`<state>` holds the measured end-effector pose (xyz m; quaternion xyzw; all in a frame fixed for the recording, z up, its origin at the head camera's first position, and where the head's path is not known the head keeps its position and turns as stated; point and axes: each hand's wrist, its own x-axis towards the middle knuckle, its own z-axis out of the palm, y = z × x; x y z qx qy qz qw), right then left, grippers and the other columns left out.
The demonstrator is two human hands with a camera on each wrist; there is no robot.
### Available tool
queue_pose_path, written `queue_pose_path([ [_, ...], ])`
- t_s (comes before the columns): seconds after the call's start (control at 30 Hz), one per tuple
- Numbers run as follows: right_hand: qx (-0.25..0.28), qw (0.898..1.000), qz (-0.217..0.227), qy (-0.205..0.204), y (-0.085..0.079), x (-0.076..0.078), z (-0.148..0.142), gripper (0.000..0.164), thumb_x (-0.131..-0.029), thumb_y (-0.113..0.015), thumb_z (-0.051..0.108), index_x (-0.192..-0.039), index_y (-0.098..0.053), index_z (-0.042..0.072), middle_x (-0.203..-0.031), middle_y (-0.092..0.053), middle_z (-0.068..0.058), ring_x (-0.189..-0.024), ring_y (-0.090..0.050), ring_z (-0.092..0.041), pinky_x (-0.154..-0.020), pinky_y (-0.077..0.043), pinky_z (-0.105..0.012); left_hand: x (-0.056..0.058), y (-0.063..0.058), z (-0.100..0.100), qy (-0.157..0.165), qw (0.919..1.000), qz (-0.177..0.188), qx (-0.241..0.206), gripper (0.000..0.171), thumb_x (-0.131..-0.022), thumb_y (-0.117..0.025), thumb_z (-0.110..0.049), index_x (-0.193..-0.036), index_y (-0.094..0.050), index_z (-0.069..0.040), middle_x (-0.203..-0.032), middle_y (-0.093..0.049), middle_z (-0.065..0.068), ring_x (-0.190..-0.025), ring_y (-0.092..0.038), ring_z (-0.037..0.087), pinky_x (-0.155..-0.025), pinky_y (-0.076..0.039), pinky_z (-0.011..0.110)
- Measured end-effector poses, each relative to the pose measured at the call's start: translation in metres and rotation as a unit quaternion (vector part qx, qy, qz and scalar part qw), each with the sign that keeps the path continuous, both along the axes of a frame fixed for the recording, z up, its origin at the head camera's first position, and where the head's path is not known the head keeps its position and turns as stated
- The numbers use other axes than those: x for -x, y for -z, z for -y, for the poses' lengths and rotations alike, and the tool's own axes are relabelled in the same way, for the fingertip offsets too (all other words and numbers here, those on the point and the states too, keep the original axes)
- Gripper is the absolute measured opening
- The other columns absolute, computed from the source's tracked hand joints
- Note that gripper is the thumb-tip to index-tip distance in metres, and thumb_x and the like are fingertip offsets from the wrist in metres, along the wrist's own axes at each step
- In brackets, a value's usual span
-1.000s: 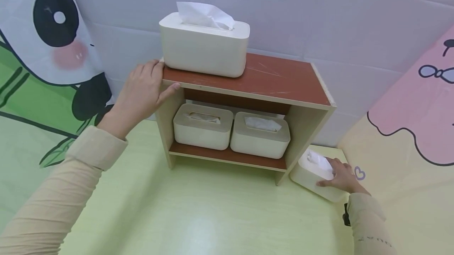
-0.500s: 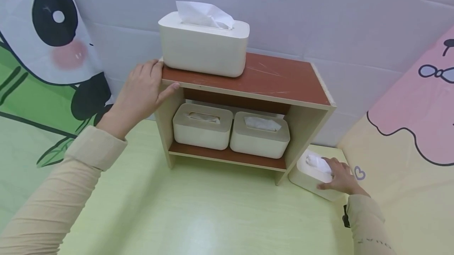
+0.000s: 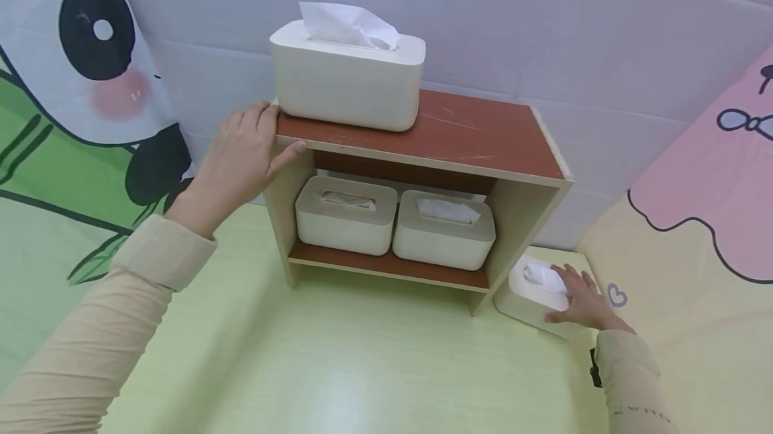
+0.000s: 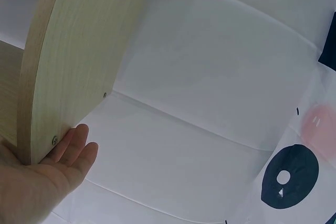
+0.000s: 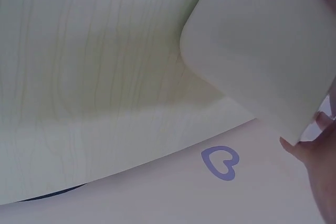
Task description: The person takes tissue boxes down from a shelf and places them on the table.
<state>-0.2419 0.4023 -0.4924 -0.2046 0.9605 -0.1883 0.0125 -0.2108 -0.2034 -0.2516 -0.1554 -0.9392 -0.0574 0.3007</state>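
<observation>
My left hand (image 3: 235,166) holds the upper left corner of a small wooden shelf (image 3: 483,132), the thumb lying over its front edge. In the left wrist view, those fingers lie along the outside of the side panel (image 4: 79,56). On the right, a cream tissue box (image 3: 527,301) sits on the yellow-green surface beside the shelf. My right hand (image 3: 582,301) spans that box from above, thumb on the near side and fingers on the far side. The right wrist view shows fingertips at its lower corner; part of the hand is cut off.
A tissue box (image 3: 347,82) with a raised tissue stands on the shelf top, at the left. Two more tissue boxes, a left one (image 3: 344,226) and a right one (image 3: 443,243), sit side by side inside. A pale wall (image 3: 483,18) rises behind; a printed sheet (image 3: 694,273) borders the right.
The right hand and its tissue box show only a very slight shift. The left hand stays on the shelf corner, and the other boxes stand where they were.
</observation>
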Motion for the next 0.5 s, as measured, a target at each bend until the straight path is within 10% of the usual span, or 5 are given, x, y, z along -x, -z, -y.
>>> queue_pose_path([
  [0.27,-0.009,0.998,0.023,0.053,-0.0024,-0.0007,-0.0041,0.117,-0.054,-0.084,0.037,-0.139,-0.018,-0.011,-0.138,-0.022,-0.038,-0.127,-0.009,-0.058,-0.098,-0.005,-0.07,-0.0001,-0.0005,0.0001,0.003,1.0,0.003,-0.003,0.071,-0.092,-0.048,-0.044,-0.134,-0.033,0.012,-0.128,-0.044,0.031,-0.118,-0.041,0.044,-0.099,-0.033,0.054],
  [0.5,-0.027,0.993,0.031,0.11,-0.0037,0.0001,-0.0063,0.124,-0.053,-0.085,0.039,-0.138,-0.013,-0.015,-0.132,-0.021,-0.044,-0.114,-0.028,-0.061,-0.09,-0.022,-0.071,-0.0003,-0.0001,-0.0002,0.002,1.0,-0.005,0.0,0.07,-0.092,-0.049,-0.044,-0.132,-0.035,0.012,-0.127,-0.044,0.032,-0.117,-0.042,0.044,-0.099,-0.034,0.054],
])
